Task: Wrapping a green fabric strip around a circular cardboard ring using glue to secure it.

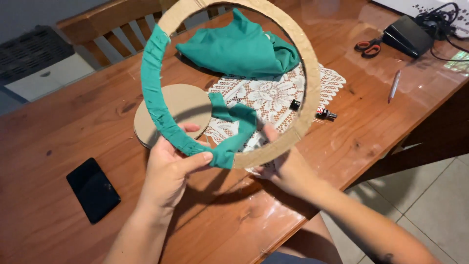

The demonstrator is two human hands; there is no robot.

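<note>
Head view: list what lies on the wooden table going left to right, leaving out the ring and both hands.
Black phone → cardboard disc → loose green cloth → small glue tube → red-handled scissors → pen → black foot pedal. The lace doily overlaps several of these, so it is left out.

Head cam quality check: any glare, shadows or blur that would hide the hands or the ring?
Head view: strong window glare on the glossy table at upper right and near the front edge; the cardboard ring casts a soft curved shadow on the wood under the left hand and right hand; both hands and the green fabric strip are sharp; slight wide-angle bend at the edges.
</note>
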